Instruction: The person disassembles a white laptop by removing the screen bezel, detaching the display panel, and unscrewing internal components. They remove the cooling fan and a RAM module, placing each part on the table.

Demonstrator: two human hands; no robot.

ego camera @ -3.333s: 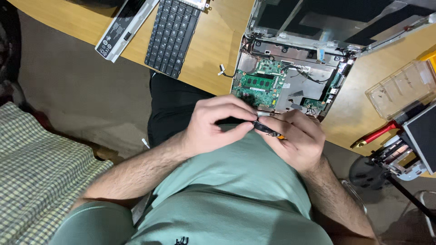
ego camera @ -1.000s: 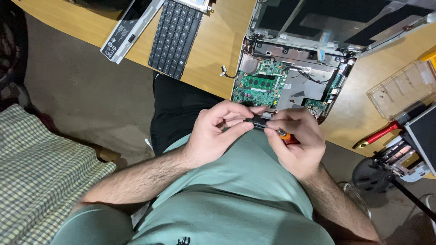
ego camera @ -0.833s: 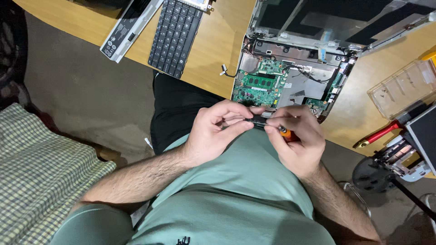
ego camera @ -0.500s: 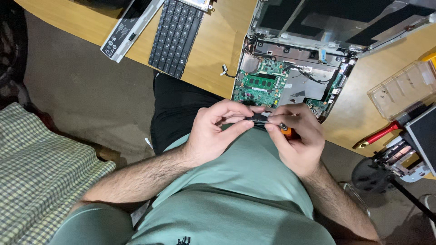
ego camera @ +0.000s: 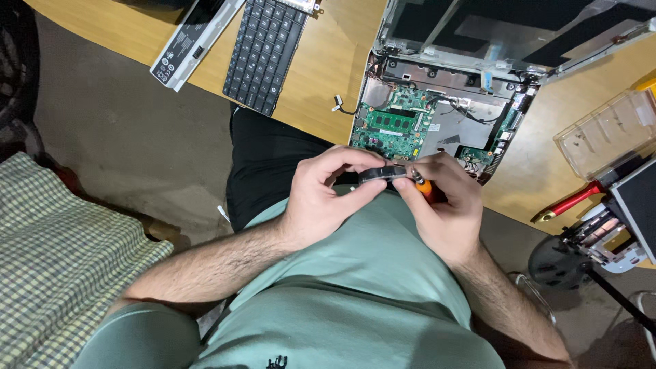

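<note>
Left hand (ego camera: 321,198) pinches a small black part (ego camera: 383,175) steady; right hand (ego camera: 444,212) grips a screwdriver (ego camera: 422,186) against it, laptop (ego camera: 437,130) just beyond.

Left hand (ego camera: 321,195) and right hand (ego camera: 444,205) meet at belly, fingers curled, pinching; forearms bent inward.

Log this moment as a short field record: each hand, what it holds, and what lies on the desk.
left hand: grip on a small black part, held over the lap
right hand: grip on an orange-handled screwdriver, tip at the black part
opened laptop: on the wooden desk, green circuit board exposed
detached keyboard: left of the laptop
laptop battery: beside the keyboard
clear compartment box: right edge of the desk
</note>
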